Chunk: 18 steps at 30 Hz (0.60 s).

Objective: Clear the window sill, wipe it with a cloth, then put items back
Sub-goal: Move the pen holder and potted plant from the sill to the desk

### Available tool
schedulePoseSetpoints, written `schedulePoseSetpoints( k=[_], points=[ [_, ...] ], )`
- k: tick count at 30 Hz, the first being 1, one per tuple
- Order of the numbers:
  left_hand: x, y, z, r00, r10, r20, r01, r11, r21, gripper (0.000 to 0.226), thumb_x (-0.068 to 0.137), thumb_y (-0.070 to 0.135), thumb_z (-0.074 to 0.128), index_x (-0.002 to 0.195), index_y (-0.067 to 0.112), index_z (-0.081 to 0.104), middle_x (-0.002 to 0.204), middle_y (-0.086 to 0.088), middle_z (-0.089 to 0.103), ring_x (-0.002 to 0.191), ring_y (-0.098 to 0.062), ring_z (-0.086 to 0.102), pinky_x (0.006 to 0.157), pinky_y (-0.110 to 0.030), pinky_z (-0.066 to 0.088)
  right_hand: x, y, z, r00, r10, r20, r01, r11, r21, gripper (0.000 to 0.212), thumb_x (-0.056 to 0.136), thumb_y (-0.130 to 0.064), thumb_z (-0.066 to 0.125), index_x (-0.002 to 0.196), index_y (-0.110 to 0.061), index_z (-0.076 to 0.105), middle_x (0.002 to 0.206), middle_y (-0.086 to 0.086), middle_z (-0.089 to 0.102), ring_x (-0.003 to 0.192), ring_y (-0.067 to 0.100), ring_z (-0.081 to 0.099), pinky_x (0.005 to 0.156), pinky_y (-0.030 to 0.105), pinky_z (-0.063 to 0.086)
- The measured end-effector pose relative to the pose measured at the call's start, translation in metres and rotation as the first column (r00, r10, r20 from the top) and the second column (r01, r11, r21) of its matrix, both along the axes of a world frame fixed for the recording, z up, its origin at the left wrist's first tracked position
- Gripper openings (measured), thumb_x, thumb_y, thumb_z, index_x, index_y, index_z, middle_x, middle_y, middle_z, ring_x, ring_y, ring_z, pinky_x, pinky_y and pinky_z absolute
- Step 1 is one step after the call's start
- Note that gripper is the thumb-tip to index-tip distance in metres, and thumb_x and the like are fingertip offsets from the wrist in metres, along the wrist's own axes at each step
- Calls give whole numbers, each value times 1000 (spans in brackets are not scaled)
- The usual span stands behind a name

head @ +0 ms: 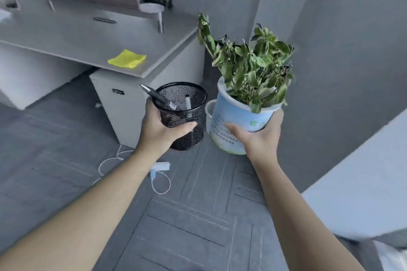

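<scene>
My left hand [157,130] grips a black mesh pen holder [187,114] with two pens in it, held in the air over the floor. My right hand [257,136] holds a light blue plant pot [233,119] from below and the side; a green plant with wilted leaves [251,66] grows in it. The two items are side by side, almost touching. A yellow cloth [127,59] lies folded on the grey desk [88,35] at the upper left. The pale window sill [361,185] shows at the right edge.
Under the desk stands a grey drawer cabinet [123,103]. A white cable with an adapter [158,169] lies on the grey carpet tiles. On the desk's far side are a screen stand [154,10] and a dark checked object. Grey walls form a corner behind the plant.
</scene>
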State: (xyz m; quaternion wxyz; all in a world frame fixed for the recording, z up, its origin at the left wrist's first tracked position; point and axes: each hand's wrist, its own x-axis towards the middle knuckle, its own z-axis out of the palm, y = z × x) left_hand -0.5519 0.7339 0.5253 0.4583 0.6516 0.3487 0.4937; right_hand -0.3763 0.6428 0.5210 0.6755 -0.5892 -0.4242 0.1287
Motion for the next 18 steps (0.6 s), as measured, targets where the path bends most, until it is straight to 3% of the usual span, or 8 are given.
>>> schedulePoseSetpoints(
  k=[2, 3, 6, 8, 11, 14, 18],
  points=[
    [-23, 25, 4, 997, 73, -12, -73, 997, 14, 63, 41, 29, 78, 92, 33, 40, 94, 18, 54, 85, 16, 56, 80, -6, 44, -14, 37, 1, 998, 62, 5, -62, 998, 23, 90, 42, -41, 78, 120, -21, 39, 111, -15, 48, 104, -3, 52, 90, 23, 49],
    [-33, 39, 5, 994, 109, -12, -109, 994, 16, 65, 41, 28, 78, 93, 33, 40, 95, 19, 54, 87, 13, 56, 82, -9, 44, -21, 56, 2, 996, 92, 11, -92, 995, 31, 89, 42, -41, 78, 119, -23, 39, 110, -18, 48, 103, -6, 52, 89, 19, 48],
    [-59, 86, 4, 975, 221, 3, -221, 975, 7, 65, 38, 37, 75, 93, 36, 42, 100, 12, 59, 101, -13, 59, 96, -37, 45, -38, 116, 7, 983, 180, 29, -181, 982, 54, 78, 42, -41, 78, 109, -37, 38, 108, -22, 45, 98, -15, 49, 86, 9, 45],
    [-74, 119, 8, 960, 278, 16, -279, 960, 14, 66, 38, 37, 76, 95, 37, 43, 107, 1, 60, 107, -22, 58, 99, -48, 44, -47, 161, 10, 974, 221, 39, -223, 973, 65, 83, 42, -38, 80, 112, -30, 37, 106, -23, 44, 95, -20, 48, 83, 4, 43],
    [-95, 168, 19, 930, 367, 12, -367, 930, 15, 75, 38, 37, 77, 104, 26, 43, 114, -8, 59, 110, -25, 57, 100, -51, 42, -64, 228, 17, 959, 282, 35, -283, 957, 57, 83, 46, -24, 82, 114, -24, 35, 104, -23, 44, 90, -24, 48, 78, 0, 42],
    [-116, 214, 29, 902, 430, 31, -430, 903, 1, 82, 37, 36, 76, 109, 15, 43, 114, -10, 60, 108, -25, 58, 100, -51, 43, -86, 288, 26, 935, 351, 44, -353, 935, 44, 72, 47, -20, 80, 102, -33, 35, 99, -23, 44, 85, -26, 48, 72, -2, 41],
    [-148, 269, 31, 876, 482, 35, -482, 876, -9, 75, 36, 36, 77, 102, 25, 43, 113, -9, 61, 108, -25, 58, 99, -52, 43, -120, 354, 29, 909, 415, 30, -416, 908, 50, 70, 47, -16, 79, 101, -31, 37, 100, -20, 46, 85, -24, 50, 72, -1, 42]
  ],
)
